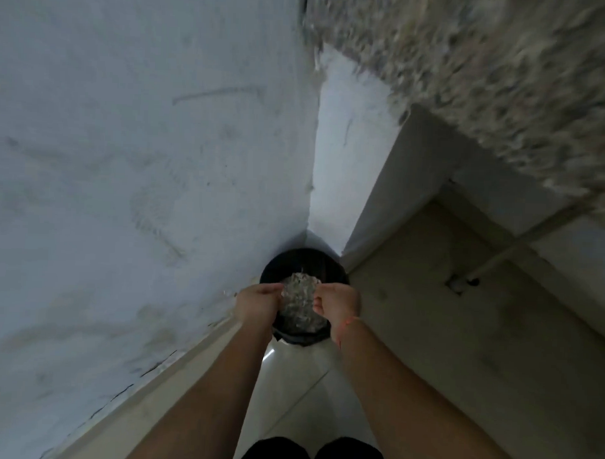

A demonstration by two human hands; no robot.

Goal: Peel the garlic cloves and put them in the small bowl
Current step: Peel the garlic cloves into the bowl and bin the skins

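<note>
Where a white wall (142, 155) meets a narrow strip of pale tiled floor (299, 383), a round black bin (307, 262) stands tucked into the corner, seen from straight above. Its inside wall is dark and ribbed. Over its mouth hangs a pale grey crumpled mass (298, 298), flaky and uneven, which covers much of the opening. It is too blurred to tell whether it is loose garlic skin, a crinkled sheet, or both, and no single clove can be made out in it. Both bare forearms reach forward and down from the bottom of the view to hold this mass from opposite sides. The left hand (257, 301) has its fingers curled in against the left edge, gripping it. The right hand (336, 304) is drawn up into a tight fist, pinching the right edge, with a thin red thread (347, 323) tied round its wrist. The two hands sit close together with only the mass between them, both above the near half of the bin. To the right, a beige panel (445, 320) runs along the floor below a speckled stone desk (488, 81), whose surface is smeared by motion blur, and a pale pipe (499, 260) passes beneath it. At the bottom edge, two dark-clothed knees (314, 453) show between the forearms.
</note>
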